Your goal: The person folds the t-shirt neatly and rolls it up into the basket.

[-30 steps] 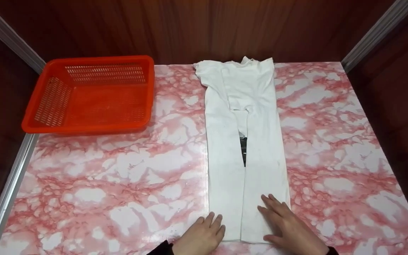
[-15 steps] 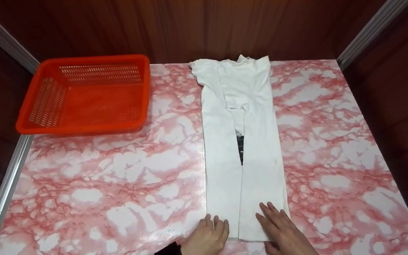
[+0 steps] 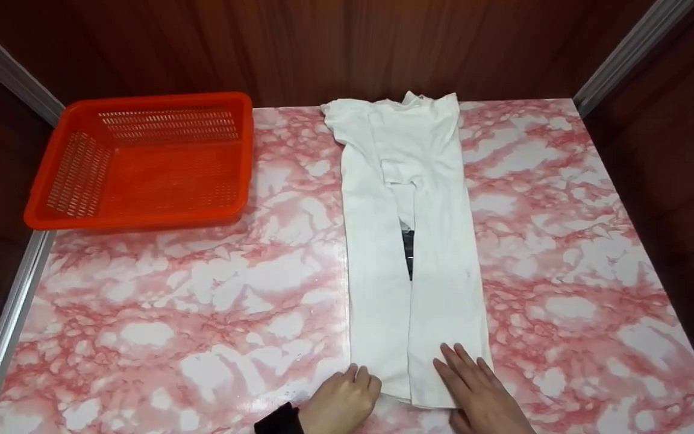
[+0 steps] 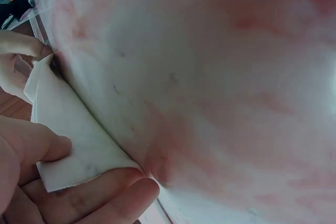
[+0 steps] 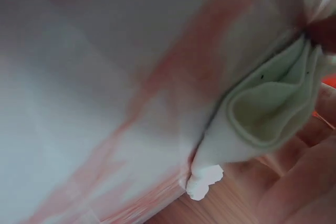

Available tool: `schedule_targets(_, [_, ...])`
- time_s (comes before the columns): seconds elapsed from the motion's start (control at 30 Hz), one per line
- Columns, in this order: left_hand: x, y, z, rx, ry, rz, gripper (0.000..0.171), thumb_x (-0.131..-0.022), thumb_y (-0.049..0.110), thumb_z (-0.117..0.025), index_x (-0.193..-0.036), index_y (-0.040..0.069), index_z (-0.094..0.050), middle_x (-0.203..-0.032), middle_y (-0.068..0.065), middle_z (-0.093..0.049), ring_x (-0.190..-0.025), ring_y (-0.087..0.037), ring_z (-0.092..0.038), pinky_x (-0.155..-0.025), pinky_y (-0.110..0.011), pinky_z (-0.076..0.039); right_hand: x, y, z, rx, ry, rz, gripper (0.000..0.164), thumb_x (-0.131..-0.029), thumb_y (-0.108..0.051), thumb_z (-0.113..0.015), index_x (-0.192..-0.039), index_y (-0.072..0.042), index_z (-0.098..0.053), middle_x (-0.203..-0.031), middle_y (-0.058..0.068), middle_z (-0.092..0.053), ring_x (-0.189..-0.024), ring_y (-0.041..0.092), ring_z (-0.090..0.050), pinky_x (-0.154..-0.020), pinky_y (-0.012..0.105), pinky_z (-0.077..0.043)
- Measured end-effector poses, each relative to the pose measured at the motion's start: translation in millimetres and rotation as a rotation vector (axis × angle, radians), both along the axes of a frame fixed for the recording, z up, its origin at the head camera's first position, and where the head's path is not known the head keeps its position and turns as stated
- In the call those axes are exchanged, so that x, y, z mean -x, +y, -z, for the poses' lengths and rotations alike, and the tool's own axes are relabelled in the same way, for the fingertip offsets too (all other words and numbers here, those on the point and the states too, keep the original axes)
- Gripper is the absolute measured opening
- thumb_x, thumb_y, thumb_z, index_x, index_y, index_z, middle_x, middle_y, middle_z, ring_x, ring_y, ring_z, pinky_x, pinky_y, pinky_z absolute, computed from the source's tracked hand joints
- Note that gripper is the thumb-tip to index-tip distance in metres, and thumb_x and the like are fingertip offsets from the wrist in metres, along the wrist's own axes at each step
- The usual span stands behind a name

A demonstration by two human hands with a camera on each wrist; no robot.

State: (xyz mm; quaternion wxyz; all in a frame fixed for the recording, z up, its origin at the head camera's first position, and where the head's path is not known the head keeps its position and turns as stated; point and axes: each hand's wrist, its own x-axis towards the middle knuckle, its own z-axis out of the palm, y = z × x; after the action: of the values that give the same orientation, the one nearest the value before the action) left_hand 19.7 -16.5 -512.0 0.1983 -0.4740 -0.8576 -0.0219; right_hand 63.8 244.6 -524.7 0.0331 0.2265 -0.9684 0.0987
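Observation:
A long white folded garment (image 3: pixel 377 259) lies lengthwise on the table, its two halves meeting along a middle seam. My left hand (image 3: pixel 341 398) pinches the near left corner; in the left wrist view the thumb (image 4: pixel 55 145) is over the cloth (image 4: pixel 79 119) and fingers are beneath it. My right hand (image 3: pixel 482 392) rests on the near right part with its fingers straight; its thumb is mostly hidden at the near hem. In the right wrist view, the layered cloth end (image 5: pixel 262 108) curls beside the palm (image 5: pixel 294 187).
An orange-red plastic basket (image 3: pixel 142 222) with slotted walls stands at the back left. The table (image 3: pixel 214 313) has a pink-and-white marbled top. Brown wood-grain panels (image 3: pixel 299 48) enclose it behind and at both sides. A small dark patch (image 3: pixel 409 253) shows in the gap between the garment's halves.
My left hand has moved onto the near left corner and curled its fingers, drawing that hem slightly up. My right hand has shifted slightly nearer, still on the cloth. The view has shifted a little.

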Motion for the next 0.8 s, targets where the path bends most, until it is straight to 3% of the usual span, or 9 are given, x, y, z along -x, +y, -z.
schedule_targets(0.07, [1.4, 0, 0.3, -0.024, 0.005, 0.002, 0.034, -0.089, 0.004, -0.028, -0.074, 0.009, -0.059, -0.070, -0.002, -0.063, -0.067, -0.013, -0.064, -0.046, -0.018, -0.047, -0.3, -1, -0.6, -0.010, -0.009, 0.010, 0.069, -0.065, -0.022, -0.065, -0.131, -0.013, -0.045, -0.141, 0.005, -0.036, -0.126, 0.024, -0.036, -0.107, 0.020, 0.002])
schedule_targets(0.17, [3.3, 0, 0.3, -0.039, -0.016, -0.002, 0.040, -0.083, 0.000, -0.018, -0.071, 0.010, -0.055, -0.067, -0.002, -0.060, -0.066, -0.012, -0.063, -0.043, -0.018, -0.045, -1.3, -4, -2.3, -0.029, -0.029, 0.041, 0.067, -0.069, -0.034, -0.067, -0.130, -0.014, -0.047, -0.140, 0.004, -0.037, -0.126, 0.024, -0.037, -0.105, 0.033, -0.018])
schedule_targets(0.3, [5.2, 0, -1.9, -0.015, -0.080, -0.001, 0.022, -0.077, -0.002, -0.037, -0.071, 0.010, -0.054, -0.066, -0.002, -0.060, -0.066, -0.011, -0.062, -0.044, -0.018, -0.045, -0.6, -12, -5.8, -0.039, -0.069, 0.093, 0.067, -0.070, -0.043, -0.068, -0.126, -0.012, -0.050, -0.137, 0.007, -0.041, -0.125, 0.027, -0.038, -0.091, 0.048, -0.036])
schedule_targets(0.37, [5.6, 0, -2.7, -0.008, -0.100, 0.001, 0.012, -0.072, 0.000, -0.046, -0.071, 0.010, -0.053, -0.066, -0.002, -0.060, -0.066, -0.010, -0.062, -0.045, -0.017, -0.046, 1.1, -14, -7.3, -0.021, -0.092, 0.109, 0.063, -0.070, -0.037, -0.070, -0.124, -0.012, -0.052, -0.136, 0.008, -0.043, -0.124, 0.028, -0.039, -0.089, 0.051, -0.038])
schedule_targets(0.43, [6.1, 0, -3.0, -0.008, -0.107, 0.002, 0.016, -0.073, -0.001, -0.043, -0.071, 0.010, -0.053, -0.066, -0.002, -0.060, -0.065, -0.010, -0.061, -0.045, -0.017, -0.046, 2.9, -13, -8.5, 0.009, -0.105, 0.106, 0.057, -0.069, -0.022, -0.072, -0.122, -0.012, -0.053, -0.134, 0.008, -0.044, -0.123, 0.028, -0.040, -0.088, 0.051, -0.040])
schedule_targets(0.53, [6.7, -1, -3.0, -0.016, -0.107, 0.015, 0.033, -0.077, -0.003, -0.024, -0.070, 0.010, -0.053, -0.065, -0.002, -0.059, -0.064, -0.009, -0.060, -0.044, -0.017, -0.045, 5.1, -5, -8.6, 0.066, -0.076, 0.064, 0.058, -0.065, -0.004, -0.071, -0.120, -0.016, -0.055, -0.133, 0.005, -0.046, -0.121, 0.026, -0.043, -0.089, 0.046, -0.040])
schedule_targets(0.6, [7.4, -2, -3.2, -0.012, -0.098, 0.028, 0.036, -0.078, -0.002, -0.020, -0.069, 0.011, -0.053, -0.065, -0.001, -0.058, -0.064, -0.010, -0.060, -0.044, -0.018, -0.044, 6.5, 3, -8.3, 0.130, -0.047, 0.013, 0.061, -0.064, 0.003, -0.070, -0.119, -0.017, -0.056, -0.131, 0.004, -0.048, -0.120, 0.024, -0.045, -0.097, 0.035, -0.036])
schedule_targets(0.77, [12.3, -6, -8.3, 0.042, -0.144, 0.076, 0.007, -0.070, 0.007, -0.056, -0.069, 0.014, -0.053, -0.060, 0.004, -0.052, -0.055, -0.006, -0.052, -0.039, -0.018, -0.035, 12.4, 18, -12.9, 0.284, -0.059, -0.105, 0.058, -0.065, 0.000, -0.072, -0.119, -0.015, -0.057, -0.124, 0.006, -0.054, -0.116, 0.025, -0.049, -0.104, 0.011, -0.014])
schedule_targets(0.8, [14.2, -6, -10.2, 0.049, -0.175, 0.087, 0.009, -0.069, 0.009, -0.061, -0.069, 0.014, -0.054, -0.059, 0.005, -0.051, -0.053, -0.005, -0.049, -0.038, -0.017, -0.033, 14.0, 19, -15.6, 0.290, -0.072, -0.105, 0.056, -0.066, -0.001, -0.071, -0.118, -0.016, -0.057, -0.122, 0.004, -0.056, -0.114, 0.023, -0.050, -0.102, 0.011, -0.021])
